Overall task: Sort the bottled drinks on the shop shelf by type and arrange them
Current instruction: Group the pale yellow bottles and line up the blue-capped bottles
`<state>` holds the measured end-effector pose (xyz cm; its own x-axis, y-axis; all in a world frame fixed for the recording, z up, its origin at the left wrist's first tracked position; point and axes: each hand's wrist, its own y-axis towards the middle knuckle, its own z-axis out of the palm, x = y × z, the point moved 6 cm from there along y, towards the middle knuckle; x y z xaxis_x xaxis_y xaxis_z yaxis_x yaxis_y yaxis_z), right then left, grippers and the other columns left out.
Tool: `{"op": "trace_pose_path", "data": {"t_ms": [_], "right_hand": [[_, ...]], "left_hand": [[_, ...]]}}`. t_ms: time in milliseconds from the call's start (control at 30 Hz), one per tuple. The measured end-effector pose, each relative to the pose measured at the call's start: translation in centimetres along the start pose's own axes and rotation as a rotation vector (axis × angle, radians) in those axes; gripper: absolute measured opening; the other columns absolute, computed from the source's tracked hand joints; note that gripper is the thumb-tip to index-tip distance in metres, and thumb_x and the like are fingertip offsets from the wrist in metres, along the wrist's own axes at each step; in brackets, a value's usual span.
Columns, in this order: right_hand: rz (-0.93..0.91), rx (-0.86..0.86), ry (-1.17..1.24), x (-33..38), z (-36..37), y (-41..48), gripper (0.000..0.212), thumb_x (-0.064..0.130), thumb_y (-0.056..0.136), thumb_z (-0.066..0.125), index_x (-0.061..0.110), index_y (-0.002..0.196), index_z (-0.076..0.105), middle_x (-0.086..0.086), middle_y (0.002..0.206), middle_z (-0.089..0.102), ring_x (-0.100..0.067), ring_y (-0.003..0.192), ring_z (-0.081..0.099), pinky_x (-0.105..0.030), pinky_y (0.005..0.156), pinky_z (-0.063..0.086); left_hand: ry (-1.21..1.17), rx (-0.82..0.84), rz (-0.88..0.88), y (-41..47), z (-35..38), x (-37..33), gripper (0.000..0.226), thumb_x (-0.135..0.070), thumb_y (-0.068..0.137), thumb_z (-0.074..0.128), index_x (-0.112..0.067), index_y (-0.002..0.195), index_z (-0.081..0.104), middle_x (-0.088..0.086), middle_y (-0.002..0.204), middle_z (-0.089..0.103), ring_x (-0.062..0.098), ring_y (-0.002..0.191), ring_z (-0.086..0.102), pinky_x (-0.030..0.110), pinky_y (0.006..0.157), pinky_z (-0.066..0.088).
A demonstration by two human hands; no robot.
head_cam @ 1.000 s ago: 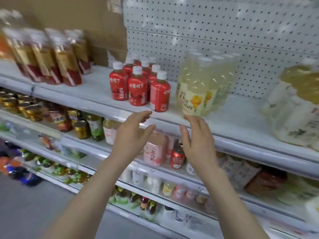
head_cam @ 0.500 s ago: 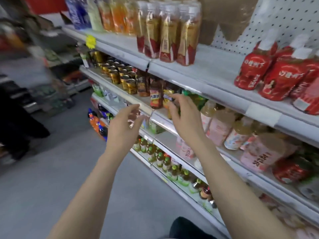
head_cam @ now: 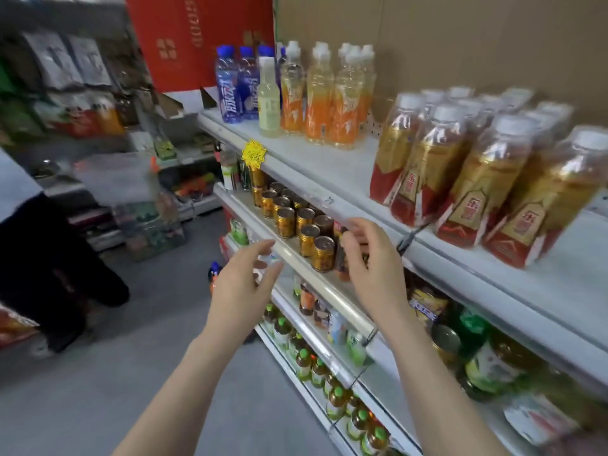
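left hand (head_cam: 241, 292): raised, fingers loosely extended, thumb apart | right hand (head_cam: 373, 268): raised, fingers half-curled, contact at fingertips unclear

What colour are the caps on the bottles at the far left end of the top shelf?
Blue caps, shown in the head view.

We read white brush-style characters, apparently 脉动, running up the labels of the blue plastic bottles (head_cam: 230, 90) at the far end of the top shelf. Behind them, the red cardboard carton (head_cam: 197, 34) bears a line of pale capital letters turned on its side and a white four-square emblem. The letters are too soft to read. The yellow star-shaped paper tag (head_cam: 253, 154) on the shelf edge carries dark characters, illegible. The gold-and-red labelled clear bottles (head_cam: 460, 179) each show a small panel of red characters, blurred. White characters on the blue band of a yellow pack (head_cam: 424, 311) lower down are also unreadable.
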<state>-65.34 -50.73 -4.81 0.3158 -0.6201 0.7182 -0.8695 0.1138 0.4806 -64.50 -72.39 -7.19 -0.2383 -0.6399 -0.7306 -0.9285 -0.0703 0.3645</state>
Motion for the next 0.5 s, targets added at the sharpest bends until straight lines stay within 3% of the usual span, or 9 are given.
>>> {"op": "trace_pose_path", "data": {"t_ms": [67,200,300,400,500], "right_hand": [[0.002,-0.025,0.013,0.2,1.8,3.8,0.028,0.034,0.105,0.048,0.026,0.130,0.056,0.008,0.120,0.062,-0.007,0.109,0.060,-0.039,0.096,0.051],[0.008,-0.066,0.021,0.9,5.1,11.0,0.031,0.032,0.103,0.051,0.022,0.132,0.056,0.005,0.121,0.061,-0.009,0.110,0.059,-0.035,0.094,0.051],[0.020,-0.066,-0.019,1.2,7.5,16.1,0.033,0.033,0.103,0.052,0.023,0.134,0.054,0.005,0.122,0.060,-0.011,0.110,0.058,-0.037,0.095,0.050],[0.018,-0.085,-0.087,1.1,9.6,22.0,0.037,0.035,0.102,0.054,0.022,0.137,0.052,0.003,0.125,0.060,-0.014,0.110,0.058,-0.041,0.096,0.051],[0.014,-0.161,-0.134,0.9,11.1,27.7,0.039,0.033,0.101,0.056,0.021,0.137,0.052,0.001,0.127,0.062,-0.017,0.111,0.060,-0.046,0.097,0.051]], "left_hand": [[-0.001,-0.004,0.009,3.9,-0.4,1.2,0.036,-0.034,0.095,0.060,-0.032,0.131,0.057,-0.016,0.107,0.060,0.001,0.094,0.061,0.025,0.082,0.053],[-0.014,0.004,0.059,11.3,-0.9,3.4,0.038,-0.035,0.095,0.059,-0.032,0.133,0.055,-0.020,0.114,0.058,-0.004,0.097,0.057,0.028,0.086,0.052],[-0.018,0.023,0.115,16.7,-1.1,5.0,0.040,-0.037,0.094,0.058,-0.031,0.133,0.054,-0.018,0.116,0.059,-0.006,0.099,0.056,0.033,0.087,0.054],[-0.004,0.047,0.185,23.2,-1.1,6.7,0.043,-0.036,0.095,0.059,-0.029,0.137,0.053,-0.012,0.118,0.061,0.002,0.100,0.059,0.039,0.088,0.054],[-0.029,0.070,0.247,29.9,-1.5,8.6,0.047,-0.034,0.094,0.061,-0.026,0.140,0.050,-0.009,0.124,0.059,0.006,0.101,0.059,0.033,0.088,0.052]]}}
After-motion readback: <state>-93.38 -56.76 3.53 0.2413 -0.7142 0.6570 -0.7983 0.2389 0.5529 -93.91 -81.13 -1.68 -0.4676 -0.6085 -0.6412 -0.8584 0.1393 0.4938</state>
